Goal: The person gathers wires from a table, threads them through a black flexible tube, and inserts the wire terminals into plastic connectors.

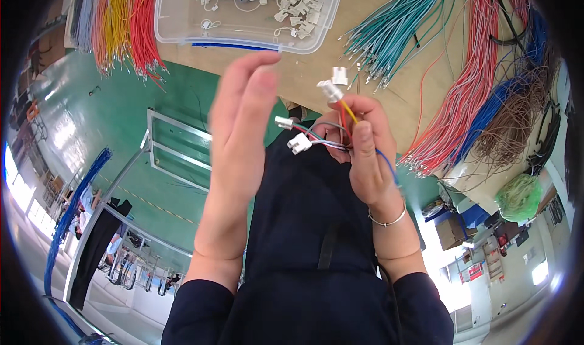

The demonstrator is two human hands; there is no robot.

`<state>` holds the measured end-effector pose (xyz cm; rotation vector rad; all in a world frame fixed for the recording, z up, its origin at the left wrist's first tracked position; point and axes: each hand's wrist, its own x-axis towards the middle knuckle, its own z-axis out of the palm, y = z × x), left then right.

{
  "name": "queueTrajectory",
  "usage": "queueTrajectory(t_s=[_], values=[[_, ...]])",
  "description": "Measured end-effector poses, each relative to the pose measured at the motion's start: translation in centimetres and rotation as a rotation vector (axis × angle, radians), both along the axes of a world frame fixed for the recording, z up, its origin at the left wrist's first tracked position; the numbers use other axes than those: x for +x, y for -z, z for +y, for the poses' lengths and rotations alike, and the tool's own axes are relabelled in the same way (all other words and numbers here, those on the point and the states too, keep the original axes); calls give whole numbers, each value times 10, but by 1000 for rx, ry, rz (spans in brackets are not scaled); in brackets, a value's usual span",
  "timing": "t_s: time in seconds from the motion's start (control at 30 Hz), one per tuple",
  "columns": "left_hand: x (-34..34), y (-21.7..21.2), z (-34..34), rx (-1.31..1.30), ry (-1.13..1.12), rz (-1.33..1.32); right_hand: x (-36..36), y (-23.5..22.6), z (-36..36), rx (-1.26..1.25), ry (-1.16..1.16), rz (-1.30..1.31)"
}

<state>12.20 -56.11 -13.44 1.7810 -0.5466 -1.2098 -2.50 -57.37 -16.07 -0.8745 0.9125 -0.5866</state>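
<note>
My right hand (371, 162) is closed on a wire harness, pinching its wires between thumb and fingers. White plug connectors (299, 143) end its thin wires on the left side, and another white connector (331, 91) tops a red and yellow pair. One blue wire (388, 165) hangs out past my thumb. To the left, my left hand (240, 120) is raised just below the clear plastic bin (237, 41), fingers stretched, with a gap between thumb and index finger. I see nothing in it, though it is slightly blurred. A loose white connector (339, 75) lies on the tabletop beyond my right hand.
Small white connectors (298, 13) lie in the bin. Bundles of red wires (142, 29) and yellow wires (112, 26) hang over the table edge at left. Teal wires (395, 35), pink-red wires (462, 96) and brown wires (517, 123) cover the right side. A metal frame (179, 141) stands below left.
</note>
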Motion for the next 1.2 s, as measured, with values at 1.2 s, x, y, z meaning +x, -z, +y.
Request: queueTrajectory(t_s=[1.2], values=[[18, 9, 3, -43, 145, 587, 9, -20, -1, 11, 207, 148]])
